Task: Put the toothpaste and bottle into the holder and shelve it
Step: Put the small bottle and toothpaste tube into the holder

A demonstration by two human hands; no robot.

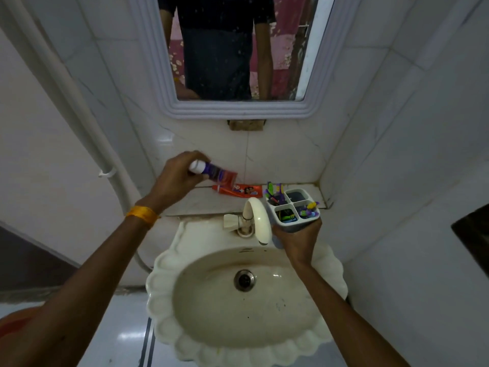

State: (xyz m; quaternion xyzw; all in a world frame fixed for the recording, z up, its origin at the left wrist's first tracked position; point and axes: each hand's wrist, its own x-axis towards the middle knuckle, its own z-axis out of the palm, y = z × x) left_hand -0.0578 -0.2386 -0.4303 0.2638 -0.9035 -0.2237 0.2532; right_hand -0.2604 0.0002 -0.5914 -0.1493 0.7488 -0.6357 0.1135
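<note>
We grip the purple-and-red bottle with the white cap (211,174) in our left hand (176,181), lifted off the tiled shelf (201,205). Our right hand (297,241) clasps the white four-compartment plastic holder (292,211) beside the tap. The orange toothpaste tube (239,191) lies on the shelf; nothing is loaded yet, we judge.

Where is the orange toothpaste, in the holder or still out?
Still out. The toothpaste lies flat on the ledge by the wall, left of the holder, which the right hand grips.
</note>
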